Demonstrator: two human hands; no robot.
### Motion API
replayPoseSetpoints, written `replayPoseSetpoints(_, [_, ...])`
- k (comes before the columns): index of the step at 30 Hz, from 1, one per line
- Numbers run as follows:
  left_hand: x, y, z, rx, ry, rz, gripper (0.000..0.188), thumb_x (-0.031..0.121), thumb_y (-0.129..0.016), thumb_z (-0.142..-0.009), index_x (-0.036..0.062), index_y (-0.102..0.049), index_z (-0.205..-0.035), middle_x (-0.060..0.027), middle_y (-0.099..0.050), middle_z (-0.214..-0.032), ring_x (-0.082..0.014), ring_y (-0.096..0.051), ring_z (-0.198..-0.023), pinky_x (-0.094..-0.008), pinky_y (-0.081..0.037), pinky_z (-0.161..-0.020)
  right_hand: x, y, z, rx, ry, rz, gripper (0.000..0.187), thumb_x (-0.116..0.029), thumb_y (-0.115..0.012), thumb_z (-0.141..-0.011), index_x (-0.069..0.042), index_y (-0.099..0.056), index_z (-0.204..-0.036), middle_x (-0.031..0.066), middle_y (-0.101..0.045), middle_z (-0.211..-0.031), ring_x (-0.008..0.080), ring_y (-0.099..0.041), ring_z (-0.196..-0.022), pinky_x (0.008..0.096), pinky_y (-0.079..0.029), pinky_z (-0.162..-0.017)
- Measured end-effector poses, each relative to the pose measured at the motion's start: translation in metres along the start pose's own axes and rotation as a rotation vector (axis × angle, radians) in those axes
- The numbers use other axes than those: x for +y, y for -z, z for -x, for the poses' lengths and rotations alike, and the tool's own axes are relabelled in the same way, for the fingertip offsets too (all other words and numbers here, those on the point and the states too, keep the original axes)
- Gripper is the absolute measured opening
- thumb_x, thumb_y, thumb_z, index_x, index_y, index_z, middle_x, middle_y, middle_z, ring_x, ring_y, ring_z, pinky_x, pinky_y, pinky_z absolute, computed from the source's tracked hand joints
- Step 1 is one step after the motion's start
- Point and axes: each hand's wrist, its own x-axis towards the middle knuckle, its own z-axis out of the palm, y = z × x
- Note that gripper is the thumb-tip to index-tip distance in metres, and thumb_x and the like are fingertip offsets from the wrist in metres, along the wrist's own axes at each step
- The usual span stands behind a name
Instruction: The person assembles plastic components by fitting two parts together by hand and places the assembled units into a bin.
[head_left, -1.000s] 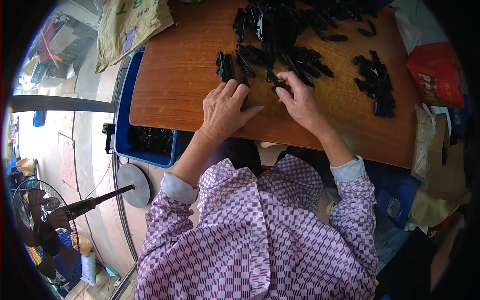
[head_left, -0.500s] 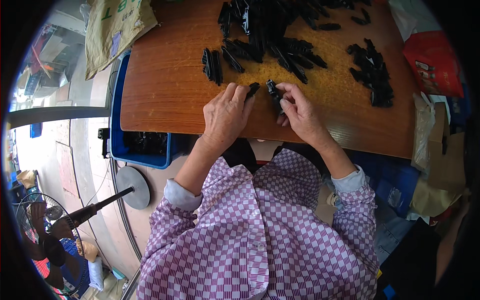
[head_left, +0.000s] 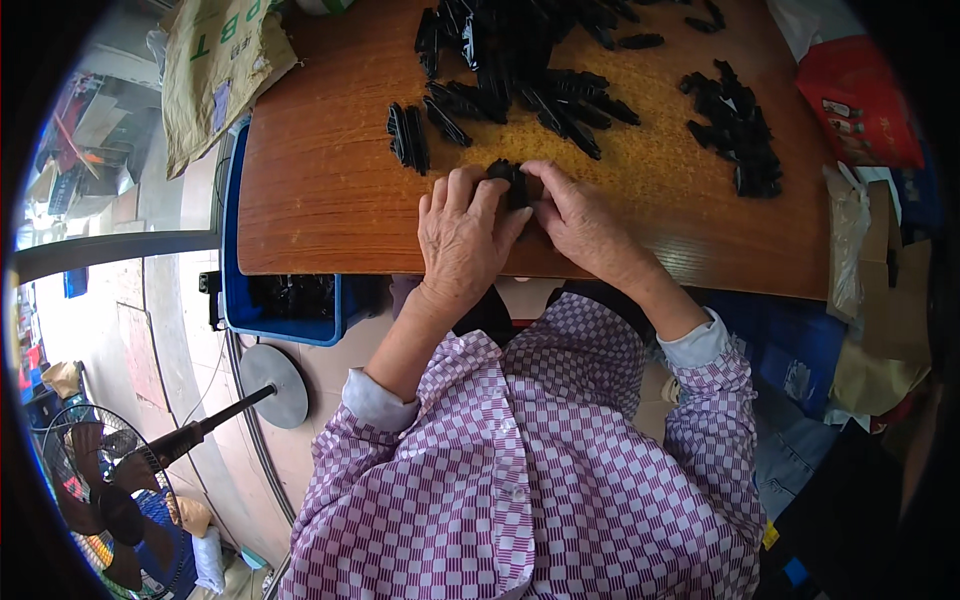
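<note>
Over the near part of the brown wooden table (head_left: 330, 215), my hands meet around dark black plastic pieces (head_left: 511, 180). My left hand (head_left: 462, 230) is closed on them from the left, its thumb on the near side. My right hand (head_left: 578, 215) pinches them from the right. The fingers partly hide the pieces, so I cannot tell whether they are joined. Beyond my hands lies a heap of long, ribbed black plastic pieces (head_left: 510, 60). Two lie side by side, a little apart, at the heap's left (head_left: 408, 138). A smaller pile of black pieces (head_left: 738, 130) sits to the right.
A blue bin (head_left: 290, 325) holding black pieces stands under the table's left edge. A printed sack (head_left: 215, 90) hangs over the far left corner. A red bag (head_left: 860, 105) and cardboard (head_left: 905, 270) are at the right. A standing fan (head_left: 110, 500) is at lower left.
My hands have come together, bringing the two separately held black pieces into contact or nearly so. The whole view has shifted slightly.
</note>
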Motion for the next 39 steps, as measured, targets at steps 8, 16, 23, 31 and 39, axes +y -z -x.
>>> replayPoseSetpoints(8, [0.005, -0.006, 0.000, -0.029, -0.027, -0.009, 0.036, 0.026, -0.074, -0.079, 0.0057, -0.060, -0.106, -0.0112, -0.054, -0.118, -0.0306, -0.052, -0.112, -0.0433, -0.037, -0.093, 0.029, 0.034, -0.014, 0.336, 0.067, 0.472, 0.027, -0.011, -0.066, -0.091, -0.008, -0.054, -0.115, 0.0107, -0.061, -0.096, 0.0283, -0.066, -0.080, 0.0379, -0.053, -0.063])
replayPoseSetpoints(16, [-0.009, -0.005, 0.003, -0.030, -0.020, 0.002, 0.029, 0.015, -0.072, -0.079, 0.0055, -0.060, -0.103, -0.0109, -0.054, -0.119, -0.0308, -0.052, -0.112, -0.0439, -0.037, -0.093, 0.047, 0.041, 0.002, 0.377, 0.109, 0.580, 0.021, -0.009, -0.069, -0.087, -0.005, -0.053, -0.101, 0.0118, -0.058, -0.095, 0.0280, -0.065, -0.077, 0.0373, -0.053, -0.060])
replayPoseSetpoints(23, [-0.013, -0.004, 0.005, -0.019, -0.050, 0.040, 0.026, 0.012, -0.070, -0.080, 0.0063, -0.059, -0.104, -0.0101, -0.055, -0.115, -0.0302, -0.054, -0.105, -0.0420, -0.040, -0.086, 0.020, 0.027, 0.045, 0.379, 0.223, 0.528, 0.020, 0.000, -0.070, -0.082, -0.003, -0.055, -0.096, 0.0102, -0.054, -0.092, 0.0255, -0.061, -0.071, 0.0338, -0.052, -0.058])
replayPoseSetpoints(31, [-0.013, -0.007, -0.003, -0.046, -0.073, 0.136, 0.027, 0.014, -0.069, -0.082, 0.0057, -0.058, -0.105, -0.0106, -0.056, -0.113, -0.0311, -0.054, -0.104, -0.0416, -0.042, -0.088, -0.013, -0.018, 0.052, 0.227, 0.486, 0.559, 0.024, 0.004, -0.070, -0.073, -0.001, -0.061, -0.094, 0.0077, -0.051, -0.091, 0.0209, -0.059, -0.081, 0.0297, -0.053, -0.060])
replayPoseSetpoints(39, [-0.024, -0.006, -0.003, -0.092, -0.116, 0.192, 0.032, 0.019, -0.070, -0.083, 0.0061, -0.060, -0.111, -0.0111, -0.056, -0.115, -0.0312, -0.053, -0.106, -0.0412, -0.041, -0.091, -0.026, -0.021, 0.031, 0.248, 0.518, 0.343, 0.021, -0.002, -0.071, -0.079, -0.001, -0.062, -0.098, 0.0078, -0.054, -0.093, 0.0221, -0.062, -0.078, 0.0314, -0.055, -0.063])
